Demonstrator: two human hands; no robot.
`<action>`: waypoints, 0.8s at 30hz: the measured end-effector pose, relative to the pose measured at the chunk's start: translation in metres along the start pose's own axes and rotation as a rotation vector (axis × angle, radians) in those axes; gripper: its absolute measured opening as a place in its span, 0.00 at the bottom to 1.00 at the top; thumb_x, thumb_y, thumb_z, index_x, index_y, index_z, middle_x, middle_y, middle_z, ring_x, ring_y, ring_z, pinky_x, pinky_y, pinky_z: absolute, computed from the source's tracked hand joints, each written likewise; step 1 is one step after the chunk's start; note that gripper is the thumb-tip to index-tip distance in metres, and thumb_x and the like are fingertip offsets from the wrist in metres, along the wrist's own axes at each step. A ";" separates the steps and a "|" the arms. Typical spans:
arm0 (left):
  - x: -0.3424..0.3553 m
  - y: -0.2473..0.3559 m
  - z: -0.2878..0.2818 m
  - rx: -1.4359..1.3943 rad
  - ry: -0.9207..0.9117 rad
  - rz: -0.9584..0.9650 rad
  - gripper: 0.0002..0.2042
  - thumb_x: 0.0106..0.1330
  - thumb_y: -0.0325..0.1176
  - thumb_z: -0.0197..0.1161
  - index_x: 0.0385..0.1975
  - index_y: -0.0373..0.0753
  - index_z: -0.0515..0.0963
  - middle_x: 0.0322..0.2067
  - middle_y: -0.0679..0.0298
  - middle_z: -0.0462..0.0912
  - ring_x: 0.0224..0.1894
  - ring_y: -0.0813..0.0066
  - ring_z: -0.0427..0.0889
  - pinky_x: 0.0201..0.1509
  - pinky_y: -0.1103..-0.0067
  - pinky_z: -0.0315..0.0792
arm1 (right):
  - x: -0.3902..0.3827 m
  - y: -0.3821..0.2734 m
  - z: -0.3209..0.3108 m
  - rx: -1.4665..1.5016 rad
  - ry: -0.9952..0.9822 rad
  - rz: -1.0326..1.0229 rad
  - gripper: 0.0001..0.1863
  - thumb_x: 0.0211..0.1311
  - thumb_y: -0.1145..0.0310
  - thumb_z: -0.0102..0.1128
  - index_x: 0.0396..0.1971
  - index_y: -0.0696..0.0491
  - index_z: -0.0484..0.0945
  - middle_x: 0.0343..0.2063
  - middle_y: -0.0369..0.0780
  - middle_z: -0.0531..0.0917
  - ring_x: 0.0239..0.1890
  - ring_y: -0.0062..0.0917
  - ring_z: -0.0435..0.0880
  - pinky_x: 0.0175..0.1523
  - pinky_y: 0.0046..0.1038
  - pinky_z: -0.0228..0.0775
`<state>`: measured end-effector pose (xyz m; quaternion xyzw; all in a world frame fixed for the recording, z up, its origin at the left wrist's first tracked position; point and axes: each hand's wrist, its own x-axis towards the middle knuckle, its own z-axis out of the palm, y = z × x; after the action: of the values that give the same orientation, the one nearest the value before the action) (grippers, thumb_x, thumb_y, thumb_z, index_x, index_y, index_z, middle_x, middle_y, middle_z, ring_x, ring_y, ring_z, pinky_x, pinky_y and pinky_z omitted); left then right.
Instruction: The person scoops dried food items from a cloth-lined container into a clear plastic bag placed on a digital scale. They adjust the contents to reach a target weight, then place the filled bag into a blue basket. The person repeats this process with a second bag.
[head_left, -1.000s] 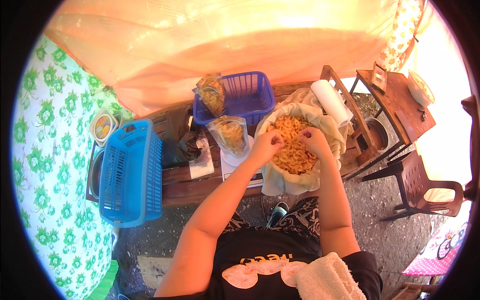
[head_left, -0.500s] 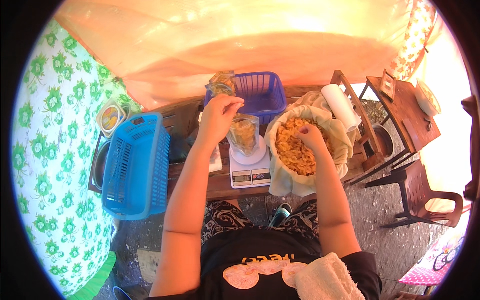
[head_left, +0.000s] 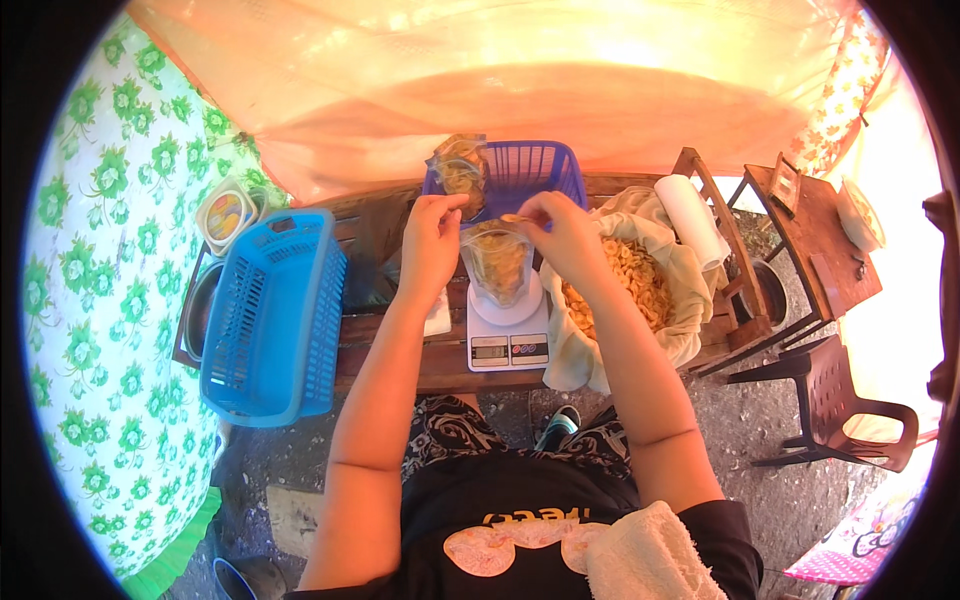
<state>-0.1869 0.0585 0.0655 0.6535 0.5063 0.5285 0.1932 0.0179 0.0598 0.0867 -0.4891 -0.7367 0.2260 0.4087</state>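
Note:
A clear pouch (head_left: 497,264) partly filled with yellow-orange chips stands upright on the round white pan of a kitchen scale (head_left: 508,338). At the pouch's mouth, my right hand (head_left: 562,235) pinches a chip (head_left: 515,218) between thumb and fingertips. My left hand (head_left: 432,245) is beside the pouch's upper left edge, fingers drawn together; what they hold, if anything, is too small to make out. Right of the scale, a cloth-lined basin (head_left: 690,325) holds a heap of chips (head_left: 640,280), partly hidden by my right forearm.
Filled pouches (head_left: 462,178) stand in a purple basket (head_left: 535,170) behind the scale. A large blue basket (head_left: 270,320) is at the left of the wooden table (head_left: 420,372). A white paper roll (head_left: 692,222) lies by the basin; a brown plastic chair (head_left: 840,400) stands at right.
My right hand has come from the chip heap over to the pouch's mouth, carrying a chip. My left hand has shifted slightly left of the pouch.

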 end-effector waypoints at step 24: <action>-0.053 -0.092 0.010 -0.211 -0.180 -0.314 0.15 0.65 0.27 0.62 0.51 0.35 0.78 0.41 0.62 0.84 0.42 0.75 0.81 0.46 0.78 0.74 | -0.043 0.048 -0.009 -0.029 -0.028 0.322 0.13 0.61 0.71 0.61 0.44 0.58 0.82 0.32 0.41 0.84 0.35 0.24 0.83 0.42 0.26 0.74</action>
<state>-0.2161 0.0536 -0.0374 0.5875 0.5243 0.4814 0.3849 0.0592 0.0408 0.0401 -0.6034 -0.6575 0.2850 0.3497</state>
